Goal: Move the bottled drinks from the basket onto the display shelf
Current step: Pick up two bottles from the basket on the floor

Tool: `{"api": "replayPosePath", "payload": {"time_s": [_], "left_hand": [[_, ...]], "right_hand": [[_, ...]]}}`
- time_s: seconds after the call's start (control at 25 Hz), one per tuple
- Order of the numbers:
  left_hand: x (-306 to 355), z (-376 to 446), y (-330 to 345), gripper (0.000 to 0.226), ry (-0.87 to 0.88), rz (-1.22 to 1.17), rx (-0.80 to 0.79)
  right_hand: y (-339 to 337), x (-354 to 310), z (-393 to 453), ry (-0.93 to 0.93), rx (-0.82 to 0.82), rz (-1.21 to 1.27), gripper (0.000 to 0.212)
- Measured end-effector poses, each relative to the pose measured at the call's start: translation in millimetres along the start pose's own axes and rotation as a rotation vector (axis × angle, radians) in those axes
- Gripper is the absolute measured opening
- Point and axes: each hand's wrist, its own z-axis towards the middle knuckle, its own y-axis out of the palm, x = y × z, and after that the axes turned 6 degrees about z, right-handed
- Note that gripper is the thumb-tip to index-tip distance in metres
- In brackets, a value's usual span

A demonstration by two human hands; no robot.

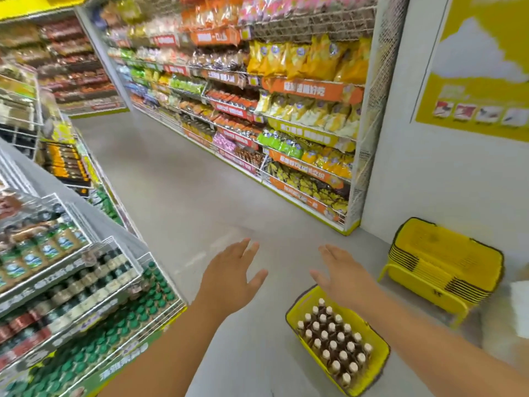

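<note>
A yellow basket (pixel 297 308) stands on the grey floor at the lower right, packed with several upright brown bottled drinks (pixel 332 343) with pale caps. My right hand (pixel 340 275) hovers open just above the basket's far rim, palm down. Level with it and further left, over bare floor, my left hand (pixel 232 275) is spread open and holds nothing. The display shelf (pixel 94 308) rises in tiers at the lower left, filled with rows of bottled drinks, green-capped ones on the lowest tier.
A stack of empty yellow baskets (pixel 443 265) on a yellow stand sits by the white wall at the right. A long snack rack (pixel 286 116) lines the far side of the aisle. Grey floor (pixel 177 179) runs between the racks.
</note>
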Motion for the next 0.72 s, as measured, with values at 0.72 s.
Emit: {"api": "replayPosePath", "payload": {"time_s": [0.72], "left_hand": [[37.5,293.2,186.7,0.080,0.488,-0.150,-0.224]], "right_hand": [[76.5,93.8,166.0,0.464,0.076,0.197,0.089]]}}
